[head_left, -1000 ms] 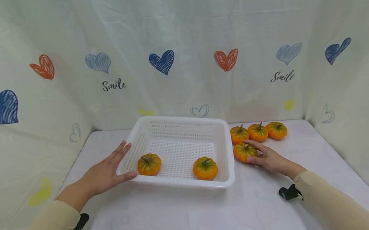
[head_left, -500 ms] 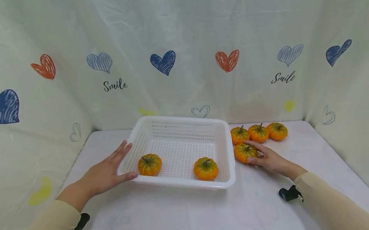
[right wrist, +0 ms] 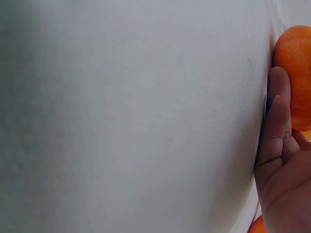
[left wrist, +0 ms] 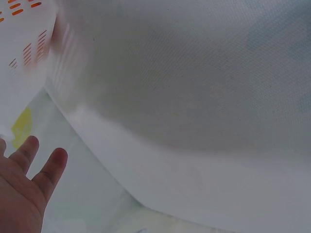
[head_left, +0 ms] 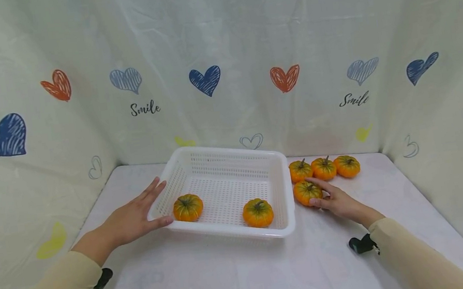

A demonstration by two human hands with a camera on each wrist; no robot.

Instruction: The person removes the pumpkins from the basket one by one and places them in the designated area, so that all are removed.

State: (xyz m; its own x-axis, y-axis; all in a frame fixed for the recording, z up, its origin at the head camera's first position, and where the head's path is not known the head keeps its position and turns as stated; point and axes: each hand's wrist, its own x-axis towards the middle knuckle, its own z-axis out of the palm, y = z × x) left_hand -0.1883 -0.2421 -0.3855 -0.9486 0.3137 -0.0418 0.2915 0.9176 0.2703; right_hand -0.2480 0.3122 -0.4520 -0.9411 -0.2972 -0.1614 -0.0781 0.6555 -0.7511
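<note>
A white perforated plastic basket (head_left: 283, 220) stands on the table, with two small orange-and-green pumpkins inside, one at the left (head_left: 188, 208) and one at the front right (head_left: 258, 212). My left hand (head_left: 133, 219) rests at the basket's left end, fingers spread and straight along the side, thumb at the front rim. Just right of the basket, my right hand (head_left: 339, 202) holds another small pumpkin (head_left: 305, 192) between thumb and fingers. In the right wrist view, fingers lie under and beside this orange pumpkin (right wrist: 297, 73), part of which is cut off by the frame.
Behind the right hand, three more small pumpkins (head_left: 324, 168) sit in a row near the table's back edge. A white cloth covers the table (head_left: 214, 283). Curtains (head_left: 234, 32) printed with hearts hang around the back and sides.
</note>
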